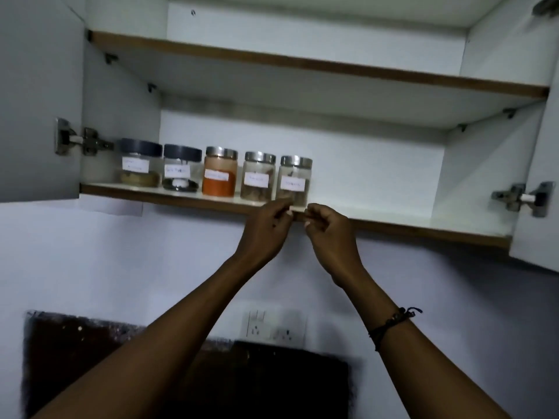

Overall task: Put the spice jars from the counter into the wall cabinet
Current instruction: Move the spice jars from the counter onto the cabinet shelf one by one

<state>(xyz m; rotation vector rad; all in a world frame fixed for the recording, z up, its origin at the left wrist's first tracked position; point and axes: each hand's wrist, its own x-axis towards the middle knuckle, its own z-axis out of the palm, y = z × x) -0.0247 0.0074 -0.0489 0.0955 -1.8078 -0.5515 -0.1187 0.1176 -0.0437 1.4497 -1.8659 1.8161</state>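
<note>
While both bare forearms reach up from the near edge of the view, the left hand (266, 228) and the right hand (328, 232) meet just below the brown front edge of the lower cabinet shelf (187, 198), their fingers curled in towards each other; something small and pale shows between the fingertips, but whether they pinch it cannot be told. A dark beaded bracelet (390, 323) circles the right wrist. Behind the arms, on the pale wall, sits a white socket plate (273, 326) above a dark brown panel (90, 358). Farther up, inside the open white wall cabinet (472, 164), five spice jars stand in a row on the left half of the lower shelf, each with a white paper label: two clear jars with dark grey lids (140, 161), then a steel-lidded jar of orange powder (220, 172), then two steel-lidded clear jars of brown spice (259, 175), the rightmost one directly above the hands. The upper shelf (302, 65) spans the cabinet above them.
</note>
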